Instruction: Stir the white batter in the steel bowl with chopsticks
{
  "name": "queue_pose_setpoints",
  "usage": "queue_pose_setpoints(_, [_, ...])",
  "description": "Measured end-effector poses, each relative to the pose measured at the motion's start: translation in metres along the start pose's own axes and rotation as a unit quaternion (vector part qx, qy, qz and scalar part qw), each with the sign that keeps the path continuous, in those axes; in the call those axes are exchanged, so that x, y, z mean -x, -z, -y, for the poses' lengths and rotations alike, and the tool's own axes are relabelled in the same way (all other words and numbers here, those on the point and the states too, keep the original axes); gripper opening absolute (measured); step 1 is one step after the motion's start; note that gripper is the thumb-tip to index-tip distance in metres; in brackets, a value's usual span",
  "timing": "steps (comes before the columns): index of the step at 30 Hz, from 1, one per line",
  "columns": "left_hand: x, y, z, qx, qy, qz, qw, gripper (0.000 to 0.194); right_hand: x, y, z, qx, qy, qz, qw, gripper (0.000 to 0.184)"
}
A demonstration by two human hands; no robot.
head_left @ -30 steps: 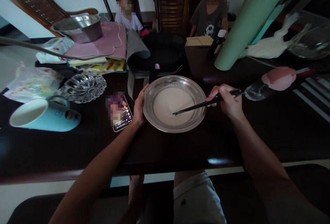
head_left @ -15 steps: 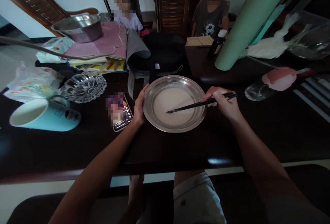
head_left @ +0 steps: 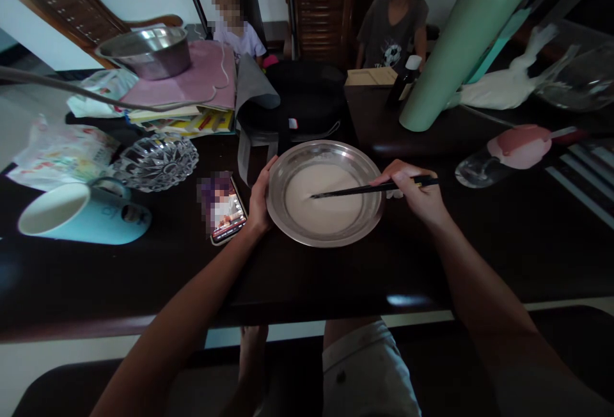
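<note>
Silvery metal forms the wide bowl [head_left: 326, 242] in the head view, which stands on the dark table [head_left: 307, 283] with a pale liquid [head_left: 330, 212] inside. On the bowl's left side the left hand [head_left: 260, 199] touches the rim, fingers curved along the outside; they are partly hidden, so I cannot tell whether they clamp it. Just right of the bowl, the right hand [head_left: 416, 188] has its fingers closed on black chopsticks [head_left: 355, 190], which cross over the bowl's right rim, their tips at the liquid near its middle. Left of the bowl lies a lit phone [head_left: 228, 215], and farther left are a cut-glass dish [head_left: 158, 164] and a light blue mug [head_left: 108, 215]. Beyond the bowl sits a black bag [head_left: 307, 94]. A green flask [head_left: 463, 52] is beyond it to the right, and a pink-and-clear bottle [head_left: 520, 148] lies well to its right. Two people [head_left: 240, 39] are on the bowl's far side, across the table.
</note>
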State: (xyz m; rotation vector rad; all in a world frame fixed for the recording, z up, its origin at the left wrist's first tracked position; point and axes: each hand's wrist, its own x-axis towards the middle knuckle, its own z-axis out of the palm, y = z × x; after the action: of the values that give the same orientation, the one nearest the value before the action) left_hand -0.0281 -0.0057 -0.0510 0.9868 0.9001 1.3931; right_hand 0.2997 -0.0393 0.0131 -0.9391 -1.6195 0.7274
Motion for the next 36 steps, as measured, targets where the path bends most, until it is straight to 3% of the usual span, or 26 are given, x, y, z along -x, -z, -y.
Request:
queue_pose_setpoints(5, [-0.0012,0.0005,0.0014,-0.005,-0.013,0.010,1.000,0.064,0.0006,0.0014,-0.0023,-0.057,0.001,-0.078,0.995,0.044])
queue_pose_setpoints(8, [-0.0017,0.0008,0.0023,-0.008,-0.015,0.007,1.000,0.065,0.0005,0.0004,-0.0032,-0.081,-0.010,-0.035,0.996,0.044])
queue_pose_setpoints(11, [-0.0014,0.0011,0.0020,-0.008,-0.012,0.011,1.000,0.064,-0.0005,-0.0011,-0.0005,-0.037,-0.003,0.002,0.999,0.044])
queue_pose_setpoints(14, [-0.0013,0.0017,0.0021,-0.002,-0.010,0.018,1.000,0.064,-0.0008,-0.0005,0.0018,0.001,0.001,-0.036,0.999,0.045])
queue_pose_setpoints(18, [-0.0023,0.0026,0.0037,0.004,-0.012,0.011,1.000,0.063,0.0007,0.0018,-0.0010,-0.051,-0.006,-0.069,0.996,0.048])
queue_pose_setpoints(24, [-0.0013,0.0020,0.0024,0.005,-0.007,0.010,1.000,0.062,0.0008,0.0000,-0.0014,-0.010,-0.003,0.014,1.000,0.046])
queue_pose_setpoints(27, [-0.0004,0.0003,0.0006,-0.001,-0.010,0.013,1.000,0.064,0.0007,0.0010,-0.0003,0.015,0.006,-0.033,0.999,0.045])
queue_pose_setpoints(30, [-0.0002,-0.0007,0.0000,-0.008,-0.016,0.007,1.000,0.066,0.0012,0.0025,-0.0012,-0.031,-0.004,-0.071,0.997,0.047])
queue_pose_setpoints(33, [-0.0002,-0.0004,-0.0001,-0.011,-0.012,0.004,1.000,0.065,0.0014,0.0018,-0.0018,-0.053,-0.005,-0.034,0.998,0.048])
queue_pose_setpoints(36, [-0.0001,-0.0003,-0.0005,-0.012,-0.009,0.005,1.000,0.065,0.0010,0.0001,-0.0006,-0.010,0.003,0.010,1.000,0.046])
